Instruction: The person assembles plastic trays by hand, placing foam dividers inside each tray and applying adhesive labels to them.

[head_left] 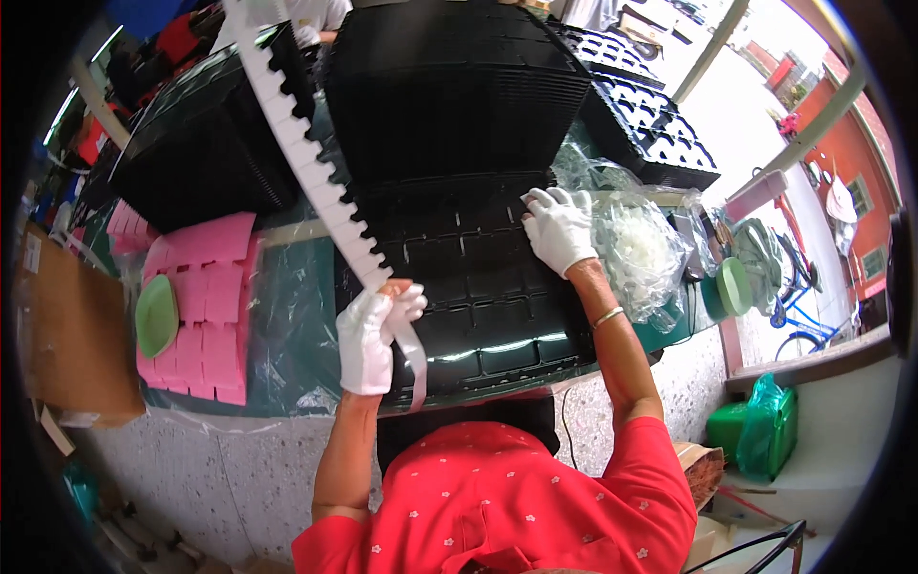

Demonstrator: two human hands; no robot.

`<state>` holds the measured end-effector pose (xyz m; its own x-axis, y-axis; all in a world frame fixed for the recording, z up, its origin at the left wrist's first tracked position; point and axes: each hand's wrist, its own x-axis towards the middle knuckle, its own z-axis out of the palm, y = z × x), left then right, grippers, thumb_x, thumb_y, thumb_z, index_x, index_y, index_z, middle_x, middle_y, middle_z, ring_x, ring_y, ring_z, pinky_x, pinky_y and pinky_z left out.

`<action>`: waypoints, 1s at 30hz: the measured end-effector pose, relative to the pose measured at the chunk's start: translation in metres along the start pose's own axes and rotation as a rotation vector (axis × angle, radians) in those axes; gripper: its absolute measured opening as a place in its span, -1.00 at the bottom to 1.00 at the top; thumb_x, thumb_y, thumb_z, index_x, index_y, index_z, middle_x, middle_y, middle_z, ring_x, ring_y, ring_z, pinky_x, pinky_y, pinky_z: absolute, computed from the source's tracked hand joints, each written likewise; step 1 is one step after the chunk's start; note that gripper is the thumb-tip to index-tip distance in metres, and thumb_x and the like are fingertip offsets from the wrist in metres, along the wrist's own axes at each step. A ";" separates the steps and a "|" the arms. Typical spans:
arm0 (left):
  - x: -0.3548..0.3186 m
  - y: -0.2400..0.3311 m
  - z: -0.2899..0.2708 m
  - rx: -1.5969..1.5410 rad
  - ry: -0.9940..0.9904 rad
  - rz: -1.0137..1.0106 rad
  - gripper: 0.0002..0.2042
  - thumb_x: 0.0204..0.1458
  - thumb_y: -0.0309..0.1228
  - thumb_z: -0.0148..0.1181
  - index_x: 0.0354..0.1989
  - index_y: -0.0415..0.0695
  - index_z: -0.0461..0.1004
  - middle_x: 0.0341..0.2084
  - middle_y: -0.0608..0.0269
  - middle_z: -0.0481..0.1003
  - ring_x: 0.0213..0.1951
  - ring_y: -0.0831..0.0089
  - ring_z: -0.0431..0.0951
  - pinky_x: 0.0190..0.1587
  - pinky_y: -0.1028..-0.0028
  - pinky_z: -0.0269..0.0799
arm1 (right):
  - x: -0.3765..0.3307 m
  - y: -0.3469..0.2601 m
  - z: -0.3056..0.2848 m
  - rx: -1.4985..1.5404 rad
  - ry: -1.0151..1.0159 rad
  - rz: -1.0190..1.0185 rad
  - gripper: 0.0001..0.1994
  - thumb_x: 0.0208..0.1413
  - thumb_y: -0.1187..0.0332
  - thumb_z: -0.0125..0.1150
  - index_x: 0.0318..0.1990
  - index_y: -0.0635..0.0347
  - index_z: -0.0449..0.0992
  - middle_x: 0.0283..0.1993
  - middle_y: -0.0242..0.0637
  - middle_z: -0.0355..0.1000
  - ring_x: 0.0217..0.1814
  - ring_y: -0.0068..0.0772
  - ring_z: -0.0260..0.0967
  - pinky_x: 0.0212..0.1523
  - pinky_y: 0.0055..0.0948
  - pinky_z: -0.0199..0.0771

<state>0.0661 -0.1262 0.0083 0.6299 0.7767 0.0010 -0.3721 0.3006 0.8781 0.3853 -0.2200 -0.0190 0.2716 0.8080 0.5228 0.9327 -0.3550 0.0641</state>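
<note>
My left hand [366,342], in a white glove with bare fingertips, pinches the near end of a long white notched strip [311,172]. The strip rises up and to the left, over the table's far side. A narrow white tail [416,368] hangs below the same hand. In front of me lies a black plastic tray [502,277] with shallow compartments and small slots. My right hand [561,231], also gloved, rests on the tray's far right part with its fingers stretched out; nothing shows in it.
A tall stack of black trays [454,105] stands behind the tray, with another stack [206,143] at left. Pink foam sheets [206,297] carry a green dish [157,316]. To the right are a clear plastic bag [641,249] of white pieces and black trays with white inserts [660,129].
</note>
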 end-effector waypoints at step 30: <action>0.011 0.020 -0.021 0.001 0.254 0.149 -0.81 0.19 -0.46 0.11 -0.23 -0.33 0.60 -0.23 0.10 0.63 -0.22 0.45 0.60 -0.06 0.46 0.49 | 0.023 -0.141 -0.092 1.065 0.004 0.286 -0.95 -0.01 0.56 0.25 -0.39 0.26 0.50 -0.41 -0.29 0.45 -0.39 -0.49 0.38 -0.33 -0.44 0.37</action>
<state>0.0511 -0.0994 0.0158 0.3777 0.9259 0.0104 -0.4470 0.1724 0.8778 0.2382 -0.1948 0.0625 0.5110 0.7587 0.4040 0.5628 0.0600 -0.8244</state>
